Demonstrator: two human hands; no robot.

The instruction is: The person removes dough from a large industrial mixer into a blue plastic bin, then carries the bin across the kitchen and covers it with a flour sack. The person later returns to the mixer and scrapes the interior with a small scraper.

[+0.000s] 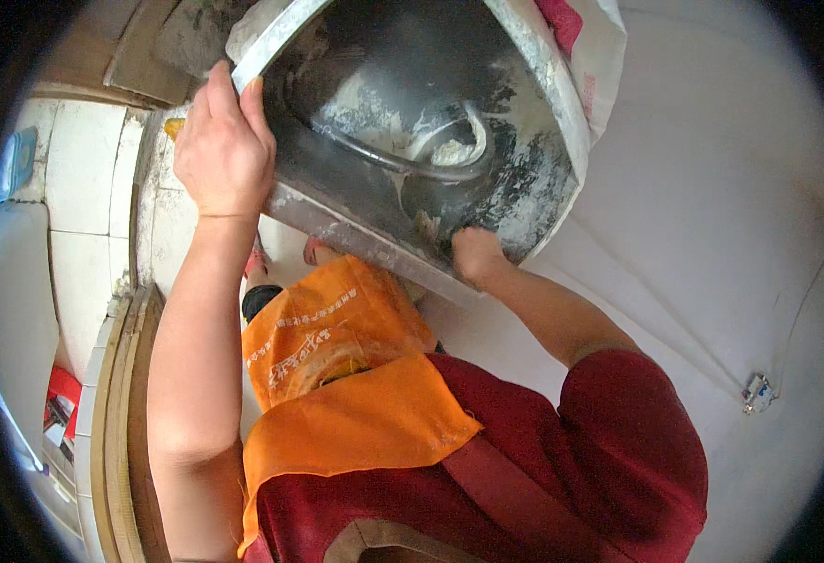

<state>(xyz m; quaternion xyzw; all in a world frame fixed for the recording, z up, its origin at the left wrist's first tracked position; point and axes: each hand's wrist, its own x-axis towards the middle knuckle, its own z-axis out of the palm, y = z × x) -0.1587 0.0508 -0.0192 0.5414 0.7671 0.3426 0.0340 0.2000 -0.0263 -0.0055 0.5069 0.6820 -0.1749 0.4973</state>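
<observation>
A large dark metal mixing tub [426, 77], smeared with white powder or paste, lies before me at the top middle. A curved metal bar [412, 165] runs across its inside, with a pale lump [454, 151] beside the bar's bent end. My left hand [225, 141] grips the tub's pale rim at the left, thumb towards the inside. At the near right corner, my right hand [479, 253] is curled against the tub's near edge; its fingertips are hidden, so its hold is unclear. Below the tub's front panel hangs my orange apron [341, 324].
A white sack [605, 70] and red cloth [563, 24] adjoin the tub's right rim. Wooden boards [123, 422] stand at the lower left, with white tiles [81, 165] above. At the right, a small box-like fitting [759, 393] with cords is on the pale surface.
</observation>
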